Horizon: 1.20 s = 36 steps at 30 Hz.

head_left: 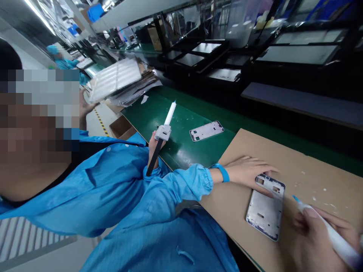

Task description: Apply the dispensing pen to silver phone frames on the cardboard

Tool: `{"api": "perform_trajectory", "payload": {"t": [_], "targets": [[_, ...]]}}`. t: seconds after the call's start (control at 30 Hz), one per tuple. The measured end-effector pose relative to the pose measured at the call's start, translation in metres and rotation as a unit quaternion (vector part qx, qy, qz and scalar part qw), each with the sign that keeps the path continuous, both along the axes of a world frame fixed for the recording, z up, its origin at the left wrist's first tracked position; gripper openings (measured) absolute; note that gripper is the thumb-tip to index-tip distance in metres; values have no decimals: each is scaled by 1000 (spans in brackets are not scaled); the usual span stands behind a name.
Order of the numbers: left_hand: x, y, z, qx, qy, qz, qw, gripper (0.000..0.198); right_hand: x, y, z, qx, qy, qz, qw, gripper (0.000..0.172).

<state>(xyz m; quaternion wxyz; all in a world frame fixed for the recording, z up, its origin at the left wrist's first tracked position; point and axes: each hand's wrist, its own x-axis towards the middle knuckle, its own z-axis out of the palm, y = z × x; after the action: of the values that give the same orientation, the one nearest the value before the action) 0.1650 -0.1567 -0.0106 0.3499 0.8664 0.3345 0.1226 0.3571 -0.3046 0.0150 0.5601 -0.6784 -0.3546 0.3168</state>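
Note:
My left hand point(249, 172), with a blue band at the wrist, holds the top end of a silver phone frame point(265, 207). Its fingers lie over and along the frame's edge, near the cut-outs. At lower right, my right hand point(320, 234) is wrapped round a white glue syringe point(336, 236) with a blue tip. The tip points toward the frame and is apart from it. Motion blurs this hand somewhat. Both the frame and my hands are over a brown cardboard sheet point(306, 162).
A second phone frame point(207, 130) lies on the green bench mat point(187, 113). To the left, a co-worker in blue holds a grey dispensing gun point(163, 133) with a white cartridge. White trays point(116, 77) are stacked beyond. Dark racks point(195, 56) line the back.

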Motion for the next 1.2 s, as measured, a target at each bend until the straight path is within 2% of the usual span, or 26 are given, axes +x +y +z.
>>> {"api": "perform_trajectory", "payload": {"t": [0.07, 0.17, 0.23, 0.4, 0.6, 0.73, 0.93, 1.2], "targets": [[1, 0, -2, 10, 1, -2, 1000, 78, -7, 10, -12, -8, 16, -37, 999, 45], [1, 1, -8, 24, -7, -4, 1000, 79, -13, 20, -18, 27, 21, -55, 998, 46], [1, 1, -11, 31, -16, -4, 999, 80, -14, 24, -18, 46, 22, -44, 998, 42], [0, 0, -9, 41, -19, -5, 999, 76, -12, 29, -16, 31, -7, -28, 999, 31], [-2, -1, -2, 34, -13, 2, 999, 76, 5, 41, -23, 33, -22, -22, 999, 34], [-4, -4, -3, 25, -22, 6, 999, 79, 15, 47, -34, 41, -26, -27, 998, 43], [-10, -4, -1, -11, -46, 20, 999, 84, 22, 50, -40, 26, -20, 32, 999, 45], [-10, -10, 6, 7, -12, 34, 999, 80, 19, 49, -41, 45, -82, 116, 989, 36]]}}
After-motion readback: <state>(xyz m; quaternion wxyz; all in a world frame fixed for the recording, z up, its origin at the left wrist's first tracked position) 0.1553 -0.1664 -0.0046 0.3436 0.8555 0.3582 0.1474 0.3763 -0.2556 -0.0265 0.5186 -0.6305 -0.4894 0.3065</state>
